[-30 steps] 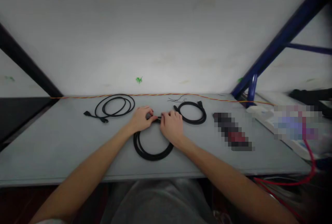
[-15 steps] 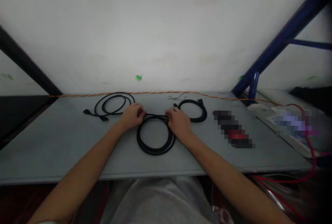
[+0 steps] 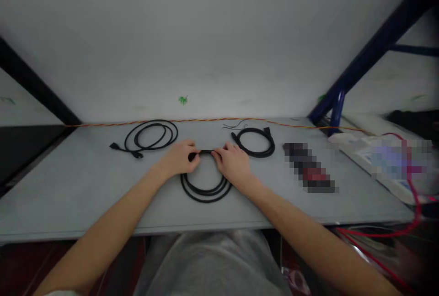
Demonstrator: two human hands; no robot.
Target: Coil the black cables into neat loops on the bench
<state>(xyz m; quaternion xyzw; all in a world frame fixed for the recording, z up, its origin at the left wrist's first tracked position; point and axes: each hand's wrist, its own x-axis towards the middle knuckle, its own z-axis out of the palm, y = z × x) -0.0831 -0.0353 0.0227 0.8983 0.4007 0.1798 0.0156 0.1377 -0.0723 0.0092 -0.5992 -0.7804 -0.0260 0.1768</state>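
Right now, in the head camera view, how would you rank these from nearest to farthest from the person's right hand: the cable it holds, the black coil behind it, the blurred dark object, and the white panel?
From the right hand:
1. Black cable: touching, pinched at mid-table.
2. Black coil: just beyond, to the right.
3. Blurred dark object: farther right on the table.
4. White panel: farthest, at the right.

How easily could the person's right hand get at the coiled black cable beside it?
Probably easily: the right hand lies just beside the coiled black cable, nothing between them, though it now holds another black cable.
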